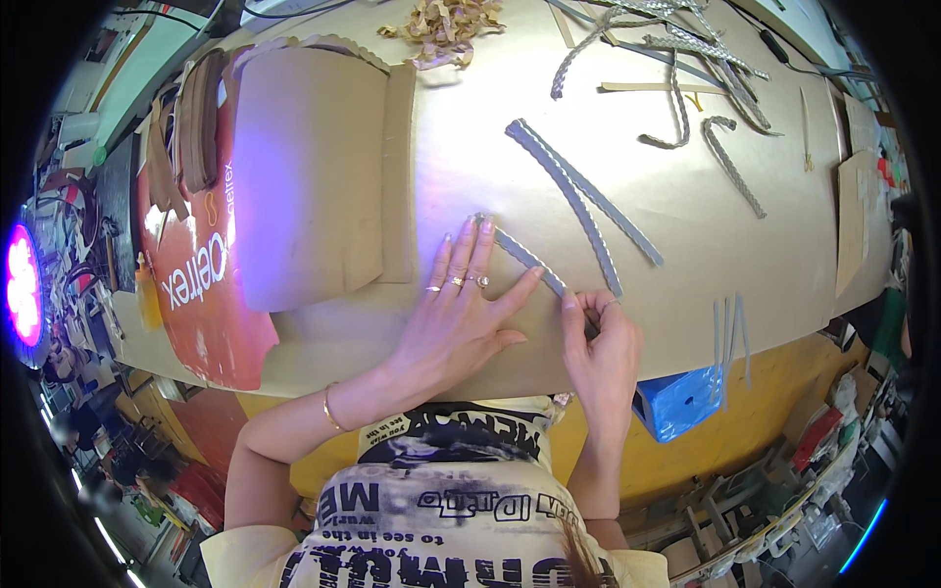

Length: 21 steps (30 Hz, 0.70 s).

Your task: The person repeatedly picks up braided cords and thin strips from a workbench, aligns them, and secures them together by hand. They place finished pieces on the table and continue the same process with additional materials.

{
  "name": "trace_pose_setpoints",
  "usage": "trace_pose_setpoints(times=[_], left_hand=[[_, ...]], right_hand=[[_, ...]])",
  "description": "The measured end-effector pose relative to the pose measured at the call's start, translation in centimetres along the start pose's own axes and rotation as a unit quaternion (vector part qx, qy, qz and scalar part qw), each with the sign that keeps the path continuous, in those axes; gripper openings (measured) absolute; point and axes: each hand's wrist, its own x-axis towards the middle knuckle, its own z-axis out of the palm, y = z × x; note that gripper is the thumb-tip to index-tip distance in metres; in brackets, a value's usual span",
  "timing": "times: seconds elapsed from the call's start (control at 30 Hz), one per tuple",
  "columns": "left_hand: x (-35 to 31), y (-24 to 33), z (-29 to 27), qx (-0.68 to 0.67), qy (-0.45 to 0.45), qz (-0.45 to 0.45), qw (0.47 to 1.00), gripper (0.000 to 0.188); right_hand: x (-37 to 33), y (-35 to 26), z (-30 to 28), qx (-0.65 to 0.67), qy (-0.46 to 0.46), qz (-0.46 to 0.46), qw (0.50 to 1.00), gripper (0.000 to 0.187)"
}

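Note:
My left hand [461,304] lies flat on the work table, fingers stretched out, with rings on them. Its fingertips press on the upper end of a narrow grey strip [520,253] with a pale edge, and the index finger touches it lower down. My right hand [601,343] pinches the strip's lower end between thumb and fingers. Just beyond, two similar grey strips [572,201] lie in a narrow V, meeting at the far end.
Brown sheets [314,176] are stacked at left, beside brown strips [201,122] on an orange-red sheet [211,338]. Braided cords [676,108] lie far right; tan scraps [446,29] sit at the back. Thin grey strips [727,338] overhang the near edge by a blue box [676,404].

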Motion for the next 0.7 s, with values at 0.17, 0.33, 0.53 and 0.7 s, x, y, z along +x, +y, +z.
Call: trace_pose_setpoints(times=[0.17,0.33,0.53,0.7], left_hand=[[0.05,0.09,-0.33,-0.01,-0.02,-0.006,1.0,0.071],[0.1,0.18,-0.58,-0.039,-0.071,0.023,0.996,0.076],[0.32,-0.08,-0.44,-0.055,-0.074,0.046,0.995,0.08],[0.4,0.42,-0.38,-0.045,-0.063,0.062,0.995,0.078]], right_hand=[[0.26,-0.11,-0.16,-0.016,-0.016,0.012,1.0,0.021],[0.36,-0.18,-0.06,-0.021,-0.014,0.017,1.0,0.021],[0.48,-0.23,0.03,-0.023,-0.019,0.022,0.999,0.021],[0.46,-0.14,0.05,-0.029,-0.02,0.022,0.999,0.022]])
